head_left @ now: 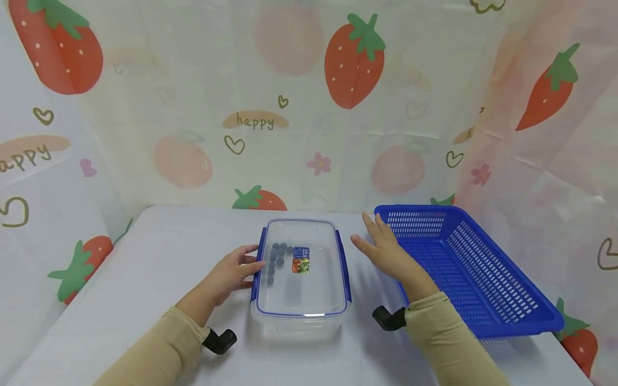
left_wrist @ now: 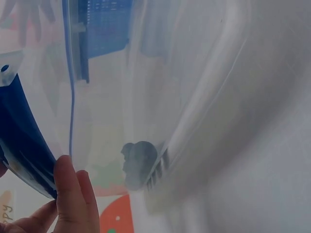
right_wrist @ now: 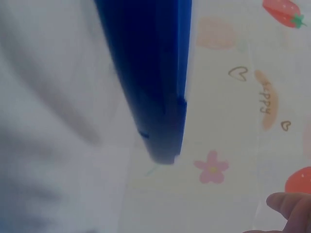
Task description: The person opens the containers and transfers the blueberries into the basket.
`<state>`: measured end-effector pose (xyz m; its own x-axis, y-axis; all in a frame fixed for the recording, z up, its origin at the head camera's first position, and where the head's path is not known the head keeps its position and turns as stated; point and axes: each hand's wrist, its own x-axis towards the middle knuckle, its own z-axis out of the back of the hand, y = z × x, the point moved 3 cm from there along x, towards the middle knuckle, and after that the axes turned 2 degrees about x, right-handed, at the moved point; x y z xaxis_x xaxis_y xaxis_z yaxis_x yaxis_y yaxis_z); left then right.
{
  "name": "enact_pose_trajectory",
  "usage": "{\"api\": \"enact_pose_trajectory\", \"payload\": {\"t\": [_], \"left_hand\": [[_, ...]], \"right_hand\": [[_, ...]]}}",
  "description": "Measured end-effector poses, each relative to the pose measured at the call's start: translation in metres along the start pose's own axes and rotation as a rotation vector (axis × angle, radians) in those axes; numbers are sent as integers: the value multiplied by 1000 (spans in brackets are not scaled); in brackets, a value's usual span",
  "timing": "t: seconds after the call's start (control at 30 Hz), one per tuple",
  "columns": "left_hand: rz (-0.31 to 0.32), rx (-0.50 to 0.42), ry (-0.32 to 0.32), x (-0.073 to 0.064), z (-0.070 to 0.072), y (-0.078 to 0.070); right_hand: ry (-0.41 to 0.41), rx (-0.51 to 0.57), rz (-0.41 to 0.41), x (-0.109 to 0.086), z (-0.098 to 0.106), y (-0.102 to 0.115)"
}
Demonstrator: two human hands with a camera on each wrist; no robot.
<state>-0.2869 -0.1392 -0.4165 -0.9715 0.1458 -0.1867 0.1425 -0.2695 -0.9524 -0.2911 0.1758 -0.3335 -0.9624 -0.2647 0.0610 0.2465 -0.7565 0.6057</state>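
A clear lidded food container (head_left: 299,300) with blue side latches stands on the white table. Several small dark round pieces, looking like blueberries (head_left: 280,262), show through its lid at the left side; the left wrist view has them as a dark clump (left_wrist: 140,162) behind the clear wall. My left hand (head_left: 236,273) is at the container's left edge, fingertips touching the blue left latch (left_wrist: 24,131). My right hand (head_left: 386,254) hovers with spread fingers between the right latch (head_left: 344,265) and a blue basket, holding nothing.
The blue slotted plastic basket (head_left: 487,289) stands on the right side of the table, its left rim partly behind my right hand and forearm. A white sheet with strawberry prints (head_left: 318,161) hangs behind the white table (head_left: 193,236) and along both sides.
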Motion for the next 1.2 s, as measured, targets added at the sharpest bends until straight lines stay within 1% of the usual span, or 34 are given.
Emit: {"api": "enact_pose_trajectory", "payload": {"t": [0.1, 0.23, 0.37, 0.43, 0.63, 0.73, 0.87, 1.1, 1.2], "left_hand": [[3, -6, -5, 0, -1, 0], [18, -9, -7, 0, -1, -2], [32, -16, -6, 1, -1, -2], [39, -18, -10, 1, -1, -1], [57, -16, -18, 1, 0, 2], [64, -12, -20, 0, 0, 3], [74, -7, -24, 0, 0, 3], [97, 4, -28, -3, -1, 2], [95, 11, -29, -3, 0, 1]], "right_hand": [[2, 52, 7, 1, -6, 2], [8, 125, -23, 2, -16, 4], [11, 236, -82, 4, -28, 6], [5, 290, -124, 4, -35, 4], [-19, 351, -226, 5, -54, -4], [-20, 365, -234, 4, -61, -9], [-34, 404, -205, 3, -68, -15], [-60, 559, -196, 5, -75, -24], [-58, 597, -182, 6, -77, -24]]}}
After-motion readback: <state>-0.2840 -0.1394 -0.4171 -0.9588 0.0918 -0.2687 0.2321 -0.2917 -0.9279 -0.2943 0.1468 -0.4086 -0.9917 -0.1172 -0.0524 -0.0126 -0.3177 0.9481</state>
